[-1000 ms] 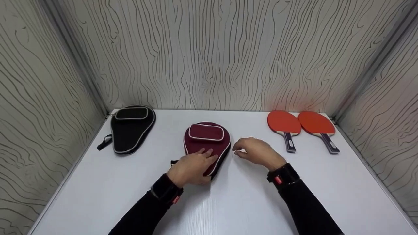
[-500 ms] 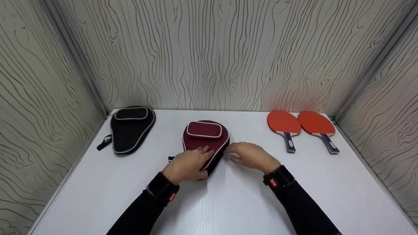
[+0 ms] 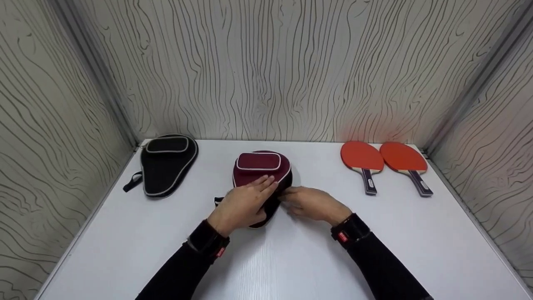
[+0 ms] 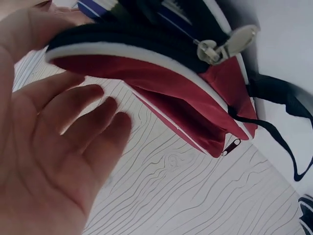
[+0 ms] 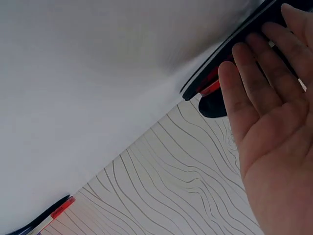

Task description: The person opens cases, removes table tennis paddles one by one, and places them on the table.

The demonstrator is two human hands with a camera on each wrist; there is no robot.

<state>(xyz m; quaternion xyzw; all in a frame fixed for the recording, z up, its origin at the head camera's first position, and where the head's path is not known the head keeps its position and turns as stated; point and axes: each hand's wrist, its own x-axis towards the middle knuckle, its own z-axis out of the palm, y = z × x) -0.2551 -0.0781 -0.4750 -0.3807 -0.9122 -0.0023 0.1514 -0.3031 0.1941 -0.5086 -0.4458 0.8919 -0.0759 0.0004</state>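
A maroon table tennis bat case (image 3: 259,161) with white piping and a raised front pocket lies mid-table. My left hand (image 3: 241,206) holds its lower part, fingers along the cover and thumb at the edge. In the left wrist view, the cover's rim passes between thumb and fingers, and a metal zip pull (image 4: 239,43) hangs by the black side band. At the case's right side, my right hand (image 3: 314,204) has its fingertips against the black band. Its fingers look nearly straight in the right wrist view. The case's inside is mostly hidden.
A black bat case (image 3: 162,173) with a strap lies at the back left. Two red table tennis bats, a left one (image 3: 361,156) and a right one (image 3: 403,156), lie side by side at the back right. Patterned walls (image 3: 266,71) enclose the white table (image 3: 137,241).
My right hand has moved left, from beside the case to its edge. The maroon case has shifted slightly away and tilted, showing more black side. My left hand has stayed on it.
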